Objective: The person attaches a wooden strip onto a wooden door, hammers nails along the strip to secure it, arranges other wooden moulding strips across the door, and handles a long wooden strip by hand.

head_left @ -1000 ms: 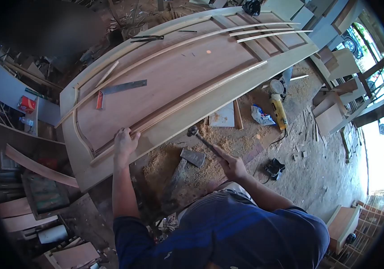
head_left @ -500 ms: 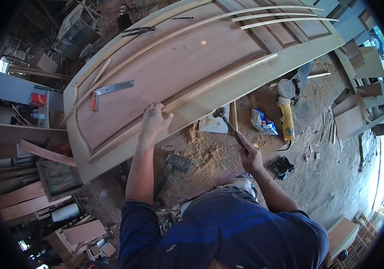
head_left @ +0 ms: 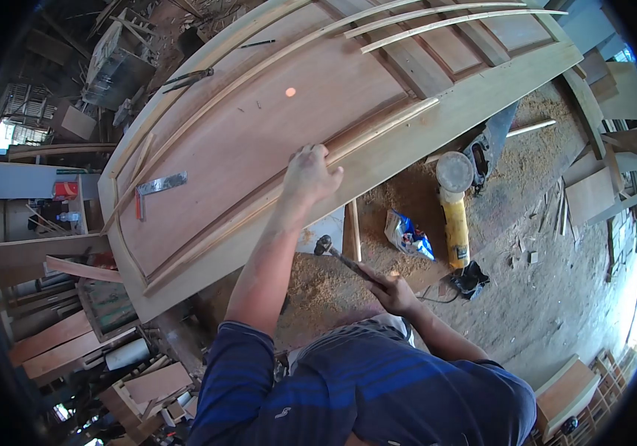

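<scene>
My left hand has its fingers curled over a thin wooden moulding strip, which runs along the inner edge of a large wooden door panel's pale frame. In my right hand is a hammer, gripped by its handle. The hammer's head points away from me, over the sawdust-covered bench and apart from the panel. On the panel lie a try square with a red handle, pliers and a pencil.
A yellow angle grinder and a blue-and-white plastic packet lie on the bench. Loose wooden strips rest across the panel's far right. Boards are stacked at left. A black bag sits beyond the bench edge.
My left hand has slid rightward and farther along the moulding strip. My right hand has drawn the hammer lower, nearer my body. The view has shifted, and my left forearm now covers a mallet-like tool.
</scene>
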`<control>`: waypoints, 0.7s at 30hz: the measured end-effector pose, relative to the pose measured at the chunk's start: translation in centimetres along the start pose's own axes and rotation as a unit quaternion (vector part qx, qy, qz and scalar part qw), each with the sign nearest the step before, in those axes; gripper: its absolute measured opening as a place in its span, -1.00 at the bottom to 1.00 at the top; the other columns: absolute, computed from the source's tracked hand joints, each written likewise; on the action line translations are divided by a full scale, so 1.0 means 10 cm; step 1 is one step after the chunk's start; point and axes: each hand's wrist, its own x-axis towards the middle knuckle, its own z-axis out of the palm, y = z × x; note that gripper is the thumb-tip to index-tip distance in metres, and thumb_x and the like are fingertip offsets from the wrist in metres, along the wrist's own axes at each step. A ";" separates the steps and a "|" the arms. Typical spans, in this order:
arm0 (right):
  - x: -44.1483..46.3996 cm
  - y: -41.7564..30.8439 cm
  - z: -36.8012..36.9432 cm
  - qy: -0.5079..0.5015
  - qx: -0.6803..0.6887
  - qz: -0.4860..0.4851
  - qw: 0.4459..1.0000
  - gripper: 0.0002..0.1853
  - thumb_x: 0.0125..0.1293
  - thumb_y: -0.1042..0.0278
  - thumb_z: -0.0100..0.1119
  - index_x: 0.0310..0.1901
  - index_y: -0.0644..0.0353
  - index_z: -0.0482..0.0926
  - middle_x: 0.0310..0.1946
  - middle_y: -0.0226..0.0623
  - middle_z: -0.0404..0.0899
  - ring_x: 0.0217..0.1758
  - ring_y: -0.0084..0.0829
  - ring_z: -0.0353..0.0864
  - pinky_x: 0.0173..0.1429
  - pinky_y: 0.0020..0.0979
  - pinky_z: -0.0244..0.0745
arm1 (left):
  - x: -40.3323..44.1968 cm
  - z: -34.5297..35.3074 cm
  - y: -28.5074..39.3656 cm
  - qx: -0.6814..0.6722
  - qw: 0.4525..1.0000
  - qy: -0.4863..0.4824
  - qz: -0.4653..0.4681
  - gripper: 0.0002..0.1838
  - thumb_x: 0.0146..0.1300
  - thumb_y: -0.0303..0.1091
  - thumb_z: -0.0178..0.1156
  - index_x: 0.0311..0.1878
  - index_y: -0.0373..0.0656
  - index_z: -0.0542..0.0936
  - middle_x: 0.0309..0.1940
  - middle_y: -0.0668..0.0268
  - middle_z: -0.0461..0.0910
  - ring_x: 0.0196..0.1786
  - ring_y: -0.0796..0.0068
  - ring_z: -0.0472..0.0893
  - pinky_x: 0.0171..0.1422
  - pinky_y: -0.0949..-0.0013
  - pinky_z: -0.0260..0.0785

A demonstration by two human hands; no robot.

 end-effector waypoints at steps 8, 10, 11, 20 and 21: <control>0.43 0.08 -0.12 -0.045 -0.011 0.011 0.999 -0.33 0.63 0.17 0.30 0.71 -0.22 0.41 -0.31 0.14 0.75 -0.29 0.14 0.82 -0.15 -0.02 0.72 | 0.65 0.36 0.73 -0.054 0.997 0.023 0.048 -0.47 0.30 -0.09 0.54 0.14 -0.30 0.68 0.17 -0.06 0.72 0.30 -0.09 0.69 0.52 -0.08 0.51; 0.54 0.06 -0.13 -0.067 -0.026 0.052 0.996 -0.31 0.62 0.18 0.31 0.72 -0.24 0.40 -0.29 0.15 0.76 -0.30 0.18 0.80 -0.14 0.01 0.73 | 0.79 0.45 0.88 -0.064 0.996 0.027 0.061 -0.47 0.29 -0.11 0.56 0.14 -0.31 0.67 0.16 -0.05 0.70 0.28 -0.09 0.69 0.52 -0.09 0.51; 0.59 0.04 -0.12 -0.079 -0.034 0.073 0.994 -0.30 0.61 0.18 0.32 0.72 -0.25 0.40 -0.27 0.16 0.77 -0.31 0.20 0.80 -0.13 0.02 0.73 | 0.87 0.51 0.94 -0.072 0.995 0.024 0.063 -0.47 0.31 -0.13 0.57 0.15 -0.32 0.65 0.17 -0.03 0.68 0.28 -0.07 0.68 0.52 -0.11 0.52; 0.81 0.34 0.00 0.001 -0.138 -0.047 0.989 -0.86 0.28 0.46 0.46 -0.14 0.24 0.77 -0.23 -0.03 0.78 -0.17 0.14 0.76 0.05 0.07 0.62 | 1.41 1.42 1.52 -0.344 0.904 0.182 0.178 -0.77 0.34 -0.26 0.33 -0.06 -0.19 0.66 -0.22 -0.01 0.67 -0.12 -0.07 0.68 -0.07 -0.15 0.48; 0.80 0.50 0.03 0.001 -0.137 -0.077 0.988 -0.92 0.22 0.50 0.44 -0.25 0.21 0.76 -0.36 -0.07 0.76 -0.27 0.12 0.72 0.03 0.10 0.56 | 1.44 1.44 1.51 -0.308 0.917 0.181 0.180 -0.79 0.31 -0.28 0.34 -0.11 -0.21 0.68 -0.17 -0.01 0.68 -0.04 -0.06 0.67 0.07 -0.14 0.46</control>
